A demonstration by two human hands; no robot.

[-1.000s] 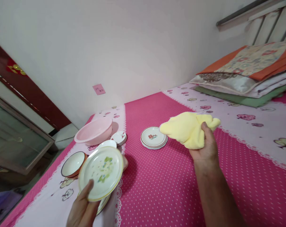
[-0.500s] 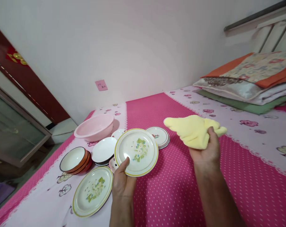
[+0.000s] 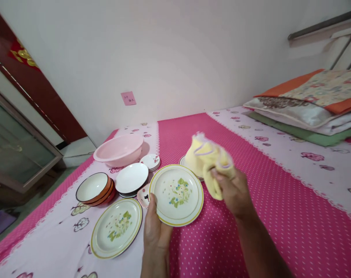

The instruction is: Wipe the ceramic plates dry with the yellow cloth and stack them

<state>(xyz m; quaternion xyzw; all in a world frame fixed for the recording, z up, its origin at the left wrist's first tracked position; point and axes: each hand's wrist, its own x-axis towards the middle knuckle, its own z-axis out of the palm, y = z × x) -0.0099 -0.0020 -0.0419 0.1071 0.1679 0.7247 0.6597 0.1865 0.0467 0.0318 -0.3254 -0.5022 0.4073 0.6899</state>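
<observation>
My left hand (image 3: 157, 227) grips a round plate (image 3: 164, 199) by its lower left rim, thumb on the face and fingers underneath. The plate has a yellow-green edge and a green leaf and flower pattern, and is held up facing me. To its right, my right hand (image 3: 233, 191) is closed on a crumpled yellow cloth (image 3: 212, 154), slightly blurred. The cloth hangs just right of the held plate's rim and partly hides a stack of small plates (image 3: 181, 160) behind it. A matching flowered plate (image 3: 116, 227) lies on the bedspread at lower left.
Behind the left hand are a pink basin (image 3: 119, 150), orange bowls (image 3: 94, 189), white plates (image 3: 132, 177), small floral dishes (image 3: 150, 162) and a pink dish (image 3: 143, 196). Folded bedding (image 3: 305, 108) is piled at right on the pink bedspread (image 3: 181, 135). A wall (image 3: 193, 58) rises behind.
My right hand has swung the yellow cloth left, toward the plate, and turned it over, showing purple stitching. The held plate has shifted slightly right and down in view.
</observation>
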